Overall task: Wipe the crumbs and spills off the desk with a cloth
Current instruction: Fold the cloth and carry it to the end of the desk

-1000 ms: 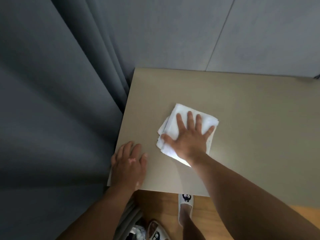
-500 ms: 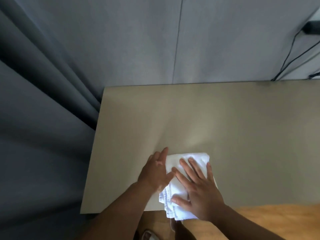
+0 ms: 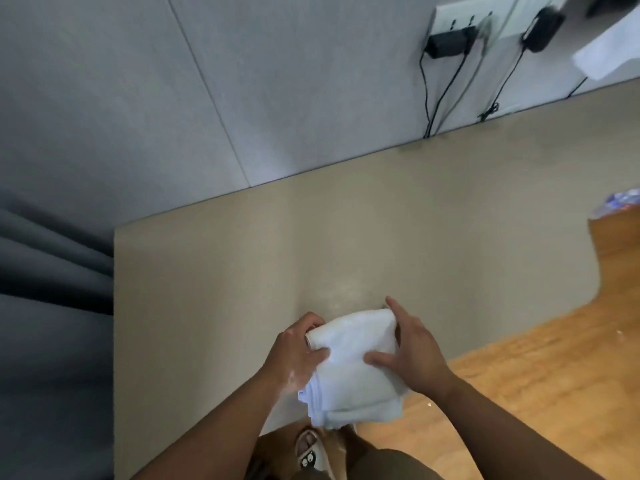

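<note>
A folded white cloth [image 3: 353, 368] is held over the near edge of the beige desk [image 3: 242, 271], its lower end hanging past the edge. My left hand [image 3: 298, 355] grips the cloth's left side, fingers curled round it and thumb on top. My right hand [image 3: 412, 351] holds the right side, thumb on top and fingers along its far edge. No crumbs or spills show on the desk surface.
Grey curtains [image 3: 52, 271] hang at the left of the desk, and a grey wall panel stands behind it. Black adapters [image 3: 446, 45] and cables hang from a wall socket at the upper right. A blue-white packet [image 3: 620, 202] lies at the right edge. Wooden floor [image 3: 519, 375] lies below.
The cloth came back from mid-desk to the near edge. My left hand left the desk and took the cloth's left side. My right hand went from flat pressing to holding its right side.
</note>
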